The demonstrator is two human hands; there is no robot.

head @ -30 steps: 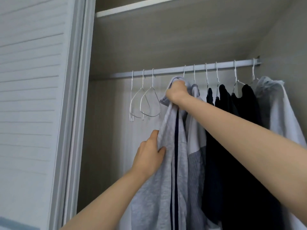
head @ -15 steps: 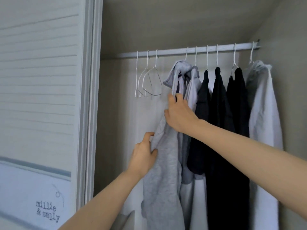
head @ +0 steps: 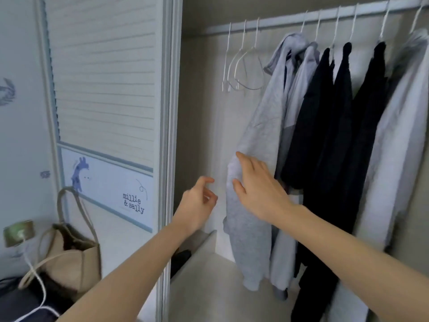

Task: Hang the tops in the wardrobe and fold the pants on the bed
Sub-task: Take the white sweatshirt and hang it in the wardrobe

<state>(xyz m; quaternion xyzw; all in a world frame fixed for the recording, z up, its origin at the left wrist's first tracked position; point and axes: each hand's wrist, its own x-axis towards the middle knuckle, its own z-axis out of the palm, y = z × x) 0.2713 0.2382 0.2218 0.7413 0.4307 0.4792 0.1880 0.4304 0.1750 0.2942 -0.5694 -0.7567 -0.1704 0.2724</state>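
Note:
A light grey top [head: 262,126] hangs from the wardrobe rail [head: 325,16], leftmost of several hung tops. To its right hang another grey top [head: 299,89], dark tops [head: 325,117] and a white one [head: 399,126]. My right hand [head: 257,187] lies with straight fingers against the grey top's left edge, about halfway down. My left hand [head: 197,201] is off the cloth, just left of it, fingers loosely curled and holding nothing. No pants or bed are in view.
Three bare white hangers [head: 241,66] hang left of the tops. The sliding louvred door [head: 104,89] stands at left, its frame beside my left forearm. A beige bag [head: 72,254] and a white cable [head: 37,282] sit at lower left. The wardrobe floor [head: 209,287] lies below.
My left hand let go of the grey top's edge and drew back left. My right hand slid down the top from near the collar. The view dropped and turned left.

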